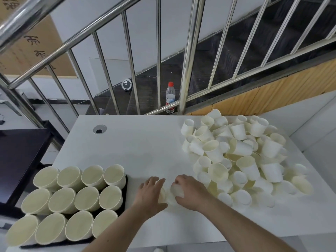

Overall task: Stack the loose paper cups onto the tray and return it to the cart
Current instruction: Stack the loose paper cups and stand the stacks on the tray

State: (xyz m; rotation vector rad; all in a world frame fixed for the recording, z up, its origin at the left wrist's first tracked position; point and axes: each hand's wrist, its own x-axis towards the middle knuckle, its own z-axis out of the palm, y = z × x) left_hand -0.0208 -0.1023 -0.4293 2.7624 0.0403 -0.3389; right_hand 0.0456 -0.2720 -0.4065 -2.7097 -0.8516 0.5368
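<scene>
Both of my hands are at the near middle of the white tabletop (141, 142), close together and each gripping a paper cup. My left hand (151, 192) curls round a cup (162, 194) lying on its side, and my right hand (189, 192) closes over a second cup (177, 190) just beside it. The two cups lie roughly end to end with their long axes running left to right, so the coming move, in my judgement, is to slide one into the other; motion blur prevents me from saying whether they already touch or overlap. The heap of loose paper cups (240, 155) lies to the right of my hands, its near edge just beside my right hand, which is therefore the nearer for further picking. The cups in it lie at all angles, some upright, some tipped. The black tray (125, 193) lies to the left, its right edge near my left hand, and carries twelve stacks of cups (72, 199) in three rows of four, mouths upward. The left hand is the nearer for delivery. A dark surface (20, 160) stands beyond the tray to the left; I cannot confirm it is the cart. Much of the heap remains unstacked.
</scene>
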